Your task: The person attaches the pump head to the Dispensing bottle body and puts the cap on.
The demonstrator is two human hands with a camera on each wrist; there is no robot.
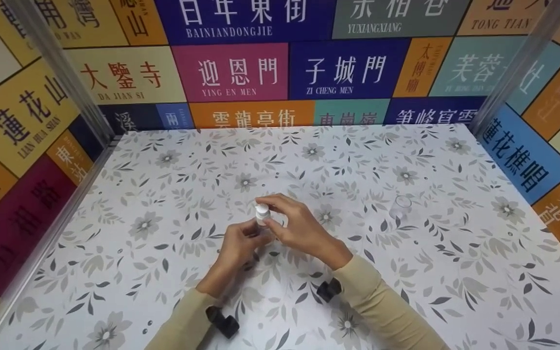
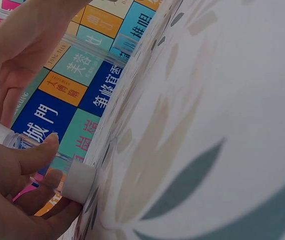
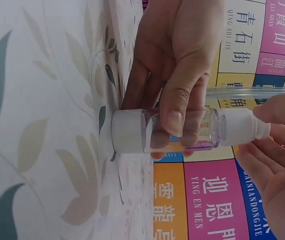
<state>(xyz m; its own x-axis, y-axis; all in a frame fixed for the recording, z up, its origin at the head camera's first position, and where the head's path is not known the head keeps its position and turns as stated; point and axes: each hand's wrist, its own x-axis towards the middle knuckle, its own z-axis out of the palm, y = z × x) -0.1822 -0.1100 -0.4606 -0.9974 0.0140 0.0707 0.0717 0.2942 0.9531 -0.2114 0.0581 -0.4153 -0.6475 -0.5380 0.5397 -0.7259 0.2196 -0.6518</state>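
Note:
A small clear bottle (image 3: 210, 132) with a white base (image 3: 127, 131) stands upright at the middle of the table. Its stepped white top (image 1: 262, 211), like a pump head, points up. My left hand (image 1: 241, 241) grips the clear body, thumb on one side and fingers round the other. From the right, my right hand (image 1: 304, 226) pinches the white top between thumb and fingers. In the left wrist view the base (image 2: 78, 181) shows below the left fingers, close to the cloth. The left fingers hide part of the body.
A clear, round-rimmed cap or cup (image 1: 400, 208) sits on the table to the right of the hands. The floral cloth (image 1: 163, 272) covers the tabletop. Panels with printed signs (image 1: 231, 73) stand at the back and both sides, with clear edge posts (image 1: 513, 73) at the corners.

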